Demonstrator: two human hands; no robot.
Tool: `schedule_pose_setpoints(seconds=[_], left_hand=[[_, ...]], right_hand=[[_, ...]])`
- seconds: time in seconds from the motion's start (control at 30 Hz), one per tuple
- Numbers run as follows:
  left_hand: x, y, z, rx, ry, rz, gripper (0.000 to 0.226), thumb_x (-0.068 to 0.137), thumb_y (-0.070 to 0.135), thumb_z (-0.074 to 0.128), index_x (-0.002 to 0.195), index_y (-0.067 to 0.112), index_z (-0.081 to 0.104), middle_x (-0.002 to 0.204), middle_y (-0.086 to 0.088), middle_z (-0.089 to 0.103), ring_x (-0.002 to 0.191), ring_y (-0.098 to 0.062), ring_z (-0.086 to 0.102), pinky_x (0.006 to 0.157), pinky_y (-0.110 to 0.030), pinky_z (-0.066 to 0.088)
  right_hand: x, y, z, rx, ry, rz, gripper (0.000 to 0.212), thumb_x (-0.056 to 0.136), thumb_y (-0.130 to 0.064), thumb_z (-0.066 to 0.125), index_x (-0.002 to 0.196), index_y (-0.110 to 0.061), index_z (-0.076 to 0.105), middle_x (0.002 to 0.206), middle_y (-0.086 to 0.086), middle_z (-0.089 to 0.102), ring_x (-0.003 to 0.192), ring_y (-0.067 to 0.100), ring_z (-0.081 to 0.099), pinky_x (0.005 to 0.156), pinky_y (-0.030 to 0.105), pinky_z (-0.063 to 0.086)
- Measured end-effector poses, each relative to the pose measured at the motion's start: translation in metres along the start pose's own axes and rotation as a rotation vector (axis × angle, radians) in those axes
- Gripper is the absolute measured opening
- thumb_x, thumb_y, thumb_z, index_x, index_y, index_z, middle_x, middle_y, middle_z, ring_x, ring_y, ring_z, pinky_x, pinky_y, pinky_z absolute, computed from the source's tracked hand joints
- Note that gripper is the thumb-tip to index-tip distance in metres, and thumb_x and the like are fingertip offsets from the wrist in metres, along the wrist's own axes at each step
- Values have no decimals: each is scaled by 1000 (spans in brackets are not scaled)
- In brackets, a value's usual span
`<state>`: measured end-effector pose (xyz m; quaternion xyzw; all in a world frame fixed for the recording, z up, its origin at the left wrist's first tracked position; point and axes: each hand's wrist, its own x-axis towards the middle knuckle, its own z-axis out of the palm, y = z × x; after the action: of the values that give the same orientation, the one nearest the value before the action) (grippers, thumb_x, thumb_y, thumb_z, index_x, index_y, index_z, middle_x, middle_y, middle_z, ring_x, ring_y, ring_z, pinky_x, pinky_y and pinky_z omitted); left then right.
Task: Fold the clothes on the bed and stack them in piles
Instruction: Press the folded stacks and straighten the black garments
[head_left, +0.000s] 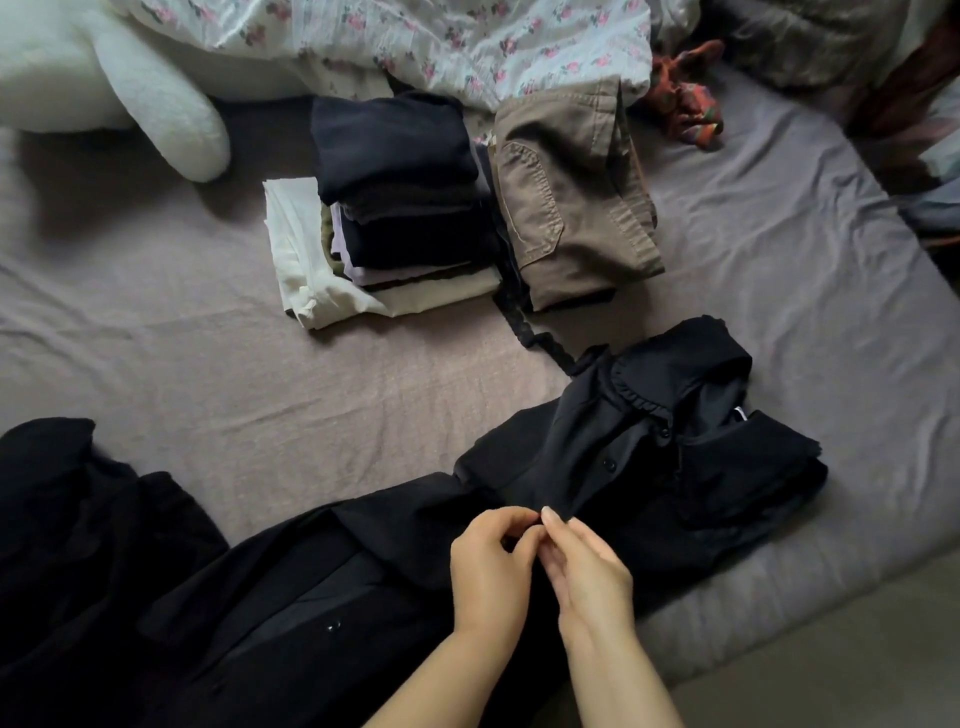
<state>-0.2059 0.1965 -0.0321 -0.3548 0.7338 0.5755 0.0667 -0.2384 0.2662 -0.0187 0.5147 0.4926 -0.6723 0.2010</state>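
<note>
A long black collared dress (623, 447) lies spread across the near part of the bed, collar to the right, skirt running to the lower left. My left hand (491, 566) and my right hand (587, 571) meet over its buttoned front, both pinching the black fabric at the placket. Behind it stands a pile of folded clothes (395, 208), dark pieces on top and white at the bottom. Folded brown trousers (566, 208) lie right beside that pile. A black braided belt (524, 327) trails from between them toward the dress.
The mauve bed sheet (260, 389) covers the mattress. A white plush toy (104, 78) lies at the back left, a floral duvet (415, 36) behind the piles, a red patterned cloth (685, 93) at the back right. The bed's edge (779, 623) runs at lower right.
</note>
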Motion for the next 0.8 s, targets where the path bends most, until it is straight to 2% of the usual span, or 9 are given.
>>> schedule_pose_setpoints(seconds=[0.07, 0.17, 0.3, 0.37, 0.43, 0.53, 0.63, 0.7, 0.8], left_hand=[[0, -3, 0, -10, 12, -3, 13, 82, 16, 73, 85, 28, 73, 81, 14, 70, 83, 4, 63, 75, -11, 48], [-1, -2, 1, -13, 22, -12, 13, 82, 17, 74, 86, 29, 75, 80, 17, 71, 81, 4, 65, 76, -13, 50], [0, 0, -1, 1, 12, -12, 14, 82, 18, 73, 83, 31, 74, 77, 22, 70, 77, 6, 66, 74, -10, 49], [3, 0, -4, -12, -16, -39, 13, 82, 19, 73, 82, 32, 73, 77, 22, 71, 77, 6, 66, 75, -12, 50], [7, -1, -7, -14, -53, -72, 8, 82, 22, 73, 81, 31, 74, 77, 19, 71, 77, 5, 66, 76, -17, 52], [14, 1, -8, -26, -80, -132, 5, 83, 25, 72, 78, 25, 73, 75, 13, 72, 74, 1, 66, 72, -18, 50], [23, 7, -9, -162, -141, -318, 10, 84, 18, 71, 79, 10, 74, 69, 6, 70, 68, -4, 63, 65, -14, 47], [29, 12, -13, -265, -222, -468, 10, 84, 14, 70, 82, 5, 74, 74, 0, 71, 72, -7, 65, 63, -14, 48], [38, 14, -19, -271, -336, -592, 8, 84, 14, 69, 88, 9, 74, 82, 0, 73, 79, -7, 67, 70, -16, 50]], right_hand=[[-2, -1, -1, 76, -18, 56, 37, 82, 5, 68, 116, 2, 55, 103, 24, 66, 89, 24, 66, 91, 35, 51], [-3, -2, -1, 125, -62, 111, 25, 86, 1, 64, 108, -6, 54, 93, 17, 67, 84, 20, 65, 85, 31, 52], [-1, 0, 1, 150, -73, 155, 19, 91, -5, 61, 109, -7, 54, 93, 14, 65, 84, 16, 63, 90, 30, 46], [3, 5, 0, 138, -67, 128, 24, 89, -4, 62, 113, -3, 57, 96, 14, 67, 87, 17, 64, 88, 28, 48], [7, 8, -1, 68, -19, 57, 38, 85, -1, 67, 122, 1, 58, 101, 16, 68, 91, 20, 66, 84, 28, 51], [8, 6, -3, -108, 21, -99, 37, 85, -1, 69, 121, -3, 59, 100, 10, 68, 92, 18, 65, 82, 26, 50], [9, 6, -10, -395, 5, -342, 21, 84, -7, 72, 103, -11, 64, 86, -1, 69, 80, 7, 66, 74, 18, 49], [14, 5, -17, -594, -31, -501, 12, 82, -10, 73, 90, -16, 67, 77, -4, 69, 71, -1, 64, 69, 12, 48], [20, 0, -23, -692, -116, -564, 25, 82, -7, 73, 80, -29, 61, 74, -6, 67, 67, -5, 62, 68, 9, 48]])
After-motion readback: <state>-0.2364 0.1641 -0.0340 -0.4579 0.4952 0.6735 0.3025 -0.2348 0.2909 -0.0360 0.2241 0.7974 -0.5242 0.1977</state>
